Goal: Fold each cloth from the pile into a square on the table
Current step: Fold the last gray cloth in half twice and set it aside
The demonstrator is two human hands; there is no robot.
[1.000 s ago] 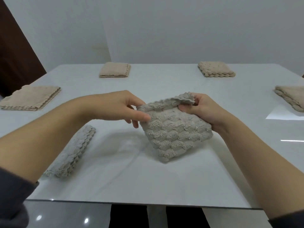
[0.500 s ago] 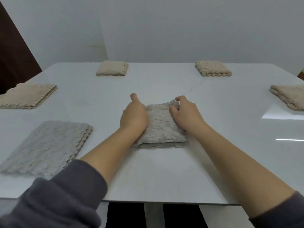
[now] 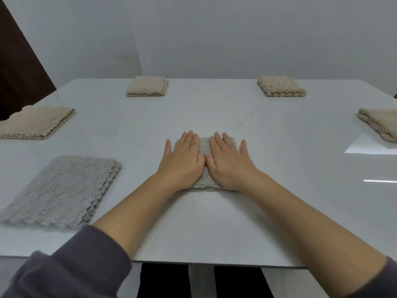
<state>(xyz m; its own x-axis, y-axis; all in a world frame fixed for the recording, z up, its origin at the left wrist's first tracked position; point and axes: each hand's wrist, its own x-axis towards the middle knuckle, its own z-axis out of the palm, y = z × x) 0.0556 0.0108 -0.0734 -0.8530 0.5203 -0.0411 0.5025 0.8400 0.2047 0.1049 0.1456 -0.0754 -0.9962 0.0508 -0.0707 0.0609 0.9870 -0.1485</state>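
Palms lie flat on a small folded grey cloth [image 3: 204, 147] at the middle of the white worktop [image 3: 279, 190], toward the near edge. The left hand [image 3: 182, 162] covers the cloth's 9 o'clock half. Its fingers are straight and point to 12 o'clock, and it presses down without gripping. The right hand [image 3: 227, 162] does the same on the 3 o'clock half, fingers straight and slightly spread, little finger out past the cloth's edge. Both thumbs angle inward and come very close over the cloth's centre line; I cannot tell if they touch. Only a strip of cloth shows between the hands, plus its thick near fold at 6 o'clock.

From that cloth, a pile [image 3: 62, 190] of flat grey cloths with scalloped edges lies at 8 o'clock, well apart from it.

4 folded beige squares sit farther out: a 10 o'clock square [image 3: 36, 122], an 11 o'clock square [image 3: 147, 86], a 1 o'clock square [image 3: 281, 86] and a 2 o'clock square [image 3: 380, 124], partly cut off by the frame.

Dark grey sleeves [image 3: 71, 267] are pushed up both forearms.
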